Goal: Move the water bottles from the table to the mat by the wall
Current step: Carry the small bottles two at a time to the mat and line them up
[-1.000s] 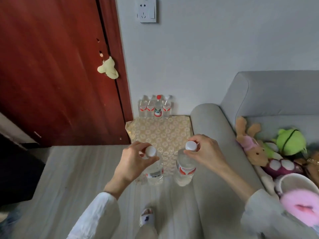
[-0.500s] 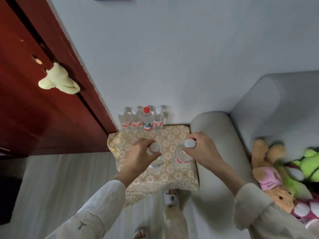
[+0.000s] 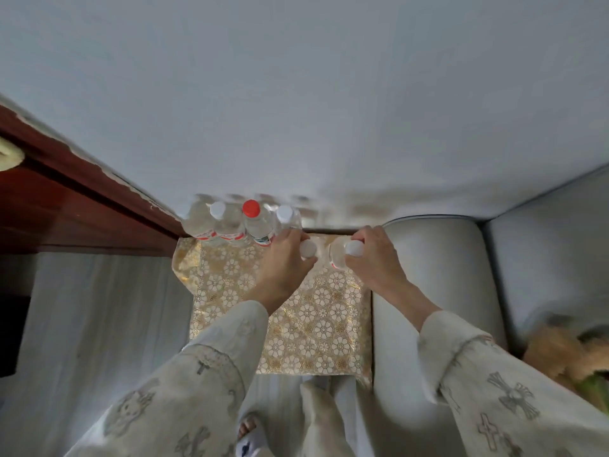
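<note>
Left hand (image 3: 283, 258), right hand (image 3: 374, 258): each gripping white-capped bottle by neck, now lowered from mid-air to mat (image 3: 313, 324), frame centre, beside wall row (image 3: 244, 219). Release pending.

There is 1 view, from a camera worn on the person's head. It looks steeply down and forward toward the wall (image 3: 296, 94), close above the gold patterned mat (image 3: 316, 324) on the floor. Both sleeved forearms reach up from the bottom edge into mid-frame. The wide-angle lens bends the door frame (image 3: 82, 179) at left and the sofa arm (image 3: 435, 275) at right.
</note>
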`<state>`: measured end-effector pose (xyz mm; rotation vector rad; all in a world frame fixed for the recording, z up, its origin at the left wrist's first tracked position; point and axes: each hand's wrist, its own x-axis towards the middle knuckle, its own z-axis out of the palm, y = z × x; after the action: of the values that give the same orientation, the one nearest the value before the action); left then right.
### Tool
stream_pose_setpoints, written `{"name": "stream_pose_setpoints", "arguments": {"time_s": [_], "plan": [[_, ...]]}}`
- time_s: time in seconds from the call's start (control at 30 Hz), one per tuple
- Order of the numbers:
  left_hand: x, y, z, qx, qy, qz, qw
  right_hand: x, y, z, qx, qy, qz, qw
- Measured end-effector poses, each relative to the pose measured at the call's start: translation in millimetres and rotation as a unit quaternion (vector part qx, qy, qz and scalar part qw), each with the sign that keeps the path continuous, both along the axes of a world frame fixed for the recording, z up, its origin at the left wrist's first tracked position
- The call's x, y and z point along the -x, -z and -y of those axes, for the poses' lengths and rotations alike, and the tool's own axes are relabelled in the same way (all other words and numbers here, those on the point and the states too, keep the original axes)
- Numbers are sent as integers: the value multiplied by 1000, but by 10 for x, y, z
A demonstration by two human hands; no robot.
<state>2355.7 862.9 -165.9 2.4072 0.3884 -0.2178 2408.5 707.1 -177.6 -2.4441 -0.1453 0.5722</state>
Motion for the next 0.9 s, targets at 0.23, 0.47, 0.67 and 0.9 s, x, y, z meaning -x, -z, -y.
{"name": "stream_pose_setpoints", "arguments": {"time_s": [0.23, 0.47, 0.67, 0.9], "plan": [[-421, 200, 103, -39, 33, -8, 999, -387, 256, -6, -3, -2, 1, 1000], [-676, 344, 153, -68, 38, -5, 997, -620, 344, -42, -15, 5, 11, 1000], [-808, 329, 168, -63, 7, -24, 998, -689, 353, -103, -32, 1, 26, 999], [-796, 287, 139, -35, 6, -37, 999, -692, 345, -125, -46, 28, 48, 997]]}}
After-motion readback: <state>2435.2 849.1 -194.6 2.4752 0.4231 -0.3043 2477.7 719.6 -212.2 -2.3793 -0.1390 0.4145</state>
